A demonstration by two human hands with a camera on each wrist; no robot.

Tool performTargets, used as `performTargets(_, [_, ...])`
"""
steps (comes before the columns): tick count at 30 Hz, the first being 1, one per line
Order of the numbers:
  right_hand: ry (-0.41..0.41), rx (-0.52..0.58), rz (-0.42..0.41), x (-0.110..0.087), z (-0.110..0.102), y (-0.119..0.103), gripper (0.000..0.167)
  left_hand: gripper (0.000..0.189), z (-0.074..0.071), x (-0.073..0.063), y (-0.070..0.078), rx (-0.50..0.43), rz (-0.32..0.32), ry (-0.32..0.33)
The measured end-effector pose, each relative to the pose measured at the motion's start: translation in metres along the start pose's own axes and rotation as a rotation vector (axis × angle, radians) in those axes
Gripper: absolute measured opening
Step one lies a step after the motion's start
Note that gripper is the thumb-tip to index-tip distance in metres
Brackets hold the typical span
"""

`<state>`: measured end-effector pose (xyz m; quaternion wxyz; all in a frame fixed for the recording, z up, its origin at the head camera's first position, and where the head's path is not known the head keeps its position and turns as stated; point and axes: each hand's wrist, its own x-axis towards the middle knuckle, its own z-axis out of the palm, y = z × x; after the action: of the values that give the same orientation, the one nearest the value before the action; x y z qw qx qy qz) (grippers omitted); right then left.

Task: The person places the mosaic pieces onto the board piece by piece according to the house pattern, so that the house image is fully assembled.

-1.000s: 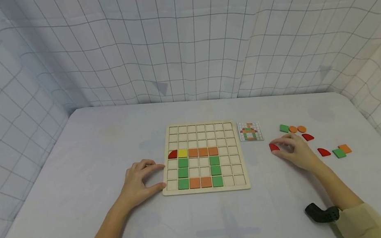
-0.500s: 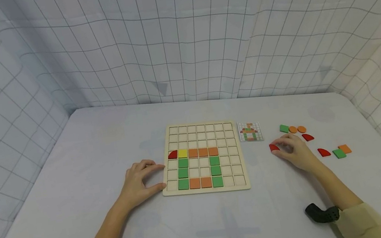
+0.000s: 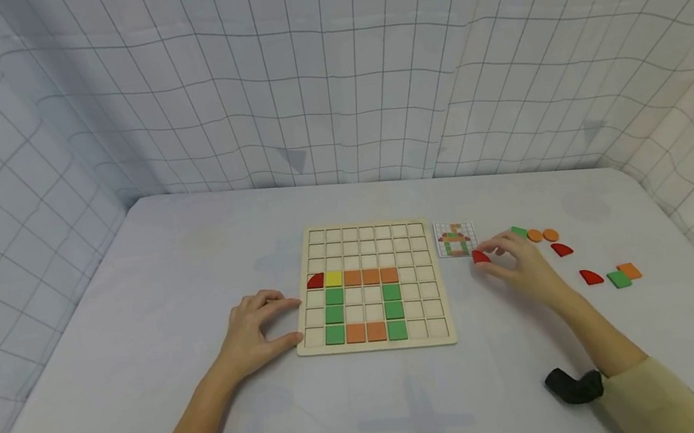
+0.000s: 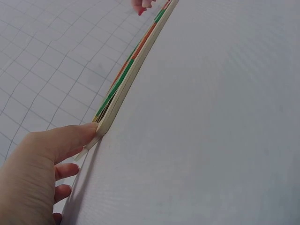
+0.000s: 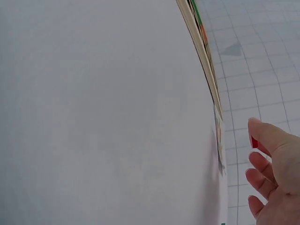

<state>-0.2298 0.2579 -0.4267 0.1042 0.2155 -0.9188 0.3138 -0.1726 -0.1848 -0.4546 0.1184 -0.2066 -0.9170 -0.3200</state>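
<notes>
- Left hand (image 3: 247, 340): fingers apart, touching the grid board (image 3: 410, 292), midway between side edges of the bench (image 3: 214, 237).
- Right hand (image 3: 526, 271): fingers pinch a red quarter-circle (image 3: 479, 257), right of the board.

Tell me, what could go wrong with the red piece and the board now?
The right hand pinches the red piece with fingertips, so it might slip and drop. The picture card lies close by, so that hand could nudge it. The left hand touches the board's edge, so a push might shift the tiles.
</notes>
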Motion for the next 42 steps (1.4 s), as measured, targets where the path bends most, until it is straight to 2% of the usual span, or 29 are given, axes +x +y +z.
performTargets(11, [-0.010, 0.106, -0.032, 0.025, 0.023, -0.029, 0.030, 0.044, 0.000, 0.000, -0.001, -0.005, 0.004, 0.002])
performTargets(18, [-0.051, 0.170, -0.054, 0.037, 0.042, -0.051, 0.027, 0.045, 0.000, 0.000, 0.000, -0.009, 0.005, 0.003])
performTargets(27, [-0.075, 0.078, -0.087, 0.040, 0.066, -0.061, 0.024, 0.045, -0.001, 0.001, 0.002, -0.004, -0.006, -0.006])
performTargets(42, [-0.094, 0.065, -0.102, 0.038, 0.073, -0.065, 0.022, 0.045, -0.002, 0.000, 0.003, -0.005, -0.017, -0.014])
